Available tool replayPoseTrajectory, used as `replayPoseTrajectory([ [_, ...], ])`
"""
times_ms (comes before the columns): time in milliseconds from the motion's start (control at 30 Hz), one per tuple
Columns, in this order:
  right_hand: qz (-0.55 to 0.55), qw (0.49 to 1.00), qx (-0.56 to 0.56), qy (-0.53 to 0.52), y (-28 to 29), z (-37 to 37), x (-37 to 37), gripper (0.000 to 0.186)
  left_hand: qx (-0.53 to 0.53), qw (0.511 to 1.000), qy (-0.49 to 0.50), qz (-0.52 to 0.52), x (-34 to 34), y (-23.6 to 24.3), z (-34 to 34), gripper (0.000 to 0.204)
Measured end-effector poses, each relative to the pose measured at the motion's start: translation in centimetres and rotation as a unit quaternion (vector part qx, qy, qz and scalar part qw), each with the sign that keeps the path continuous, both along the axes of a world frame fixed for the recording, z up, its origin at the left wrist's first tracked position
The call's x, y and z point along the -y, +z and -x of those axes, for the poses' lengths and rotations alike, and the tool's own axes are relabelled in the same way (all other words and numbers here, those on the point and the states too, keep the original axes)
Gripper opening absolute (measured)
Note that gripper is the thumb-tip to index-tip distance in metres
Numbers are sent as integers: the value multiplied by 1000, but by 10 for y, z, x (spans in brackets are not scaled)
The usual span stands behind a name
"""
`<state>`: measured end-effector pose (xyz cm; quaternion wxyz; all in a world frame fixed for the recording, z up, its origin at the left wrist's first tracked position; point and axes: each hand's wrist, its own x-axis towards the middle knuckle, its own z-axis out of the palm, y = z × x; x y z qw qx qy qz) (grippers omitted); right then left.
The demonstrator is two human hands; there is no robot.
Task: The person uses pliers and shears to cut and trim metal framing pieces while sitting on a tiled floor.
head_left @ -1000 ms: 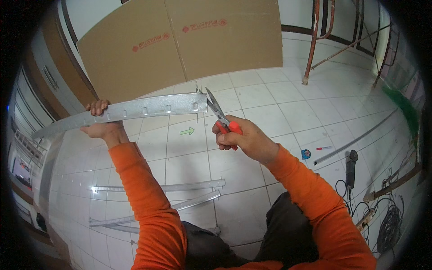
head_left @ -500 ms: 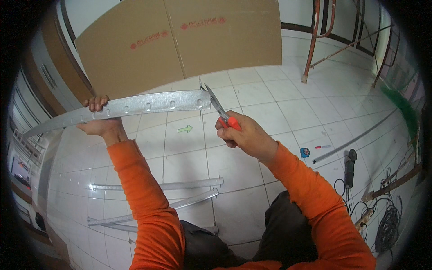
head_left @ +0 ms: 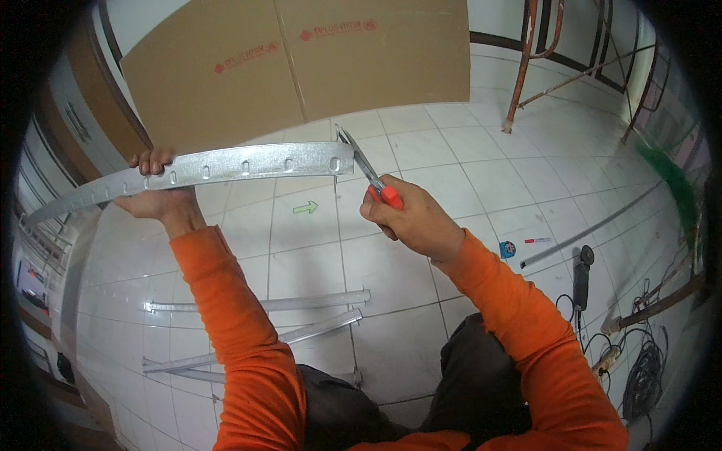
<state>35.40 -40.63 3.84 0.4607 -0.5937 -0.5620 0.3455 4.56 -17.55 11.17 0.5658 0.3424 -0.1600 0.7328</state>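
Observation:
A long silver metal profile [head_left: 256, 161] with a row of punched slots is held up in front of me, its far-left end running toward the wall. My left hand [head_left: 167, 204] is wrapped round it, fingers over the upper edge and palm below. In my right hand [head_left: 421, 219] is a pair of tin snips [head_left: 366, 167] with red handles, gripped closed. Its blades stand at the profile's right end, near the top corner; whether they bite the metal I cannot tell. A thin upright strip shows beside that end.
More metal profiles [head_left: 316, 302] lie on the white tiled floor before my knees. A green arrow marker [head_left: 305, 207], blue tape measure [head_left: 508, 249], red marker pen [head_left: 537, 240], angle grinder [head_left: 582, 278] and coiled cable [head_left: 644, 385] are there too. Brown boards [head_left: 383, 71] and rusty scaffolding [head_left: 519, 71] stand behind.
The profile's right end and the snips sit slightly higher in view. My left hand appears a little further left and up; both hands keep their hold.

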Motion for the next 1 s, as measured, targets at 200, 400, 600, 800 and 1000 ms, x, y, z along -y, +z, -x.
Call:
replayPoseTrajectory([
  [200,22,990,-127,64,1,-2,2,31,-22,999,44,5,1,3,-3,79],
  [400,15,1000,-4,5,-4,-2,-1,28,-14,999,37,28,3,5,-4,83],
  [600,7,999,-37,4,-9,-3,0,35,-14,998,-42,-50,2,7,-3,81],
  [800,-8,1000,-21,17,-11,4,1,37,-7,998,-37,-54,-9,2,7,74],
  [1000,-11,998,20,-58,-20,-2,-4,37,-17,998,47,25,-9,1,12,67],
])
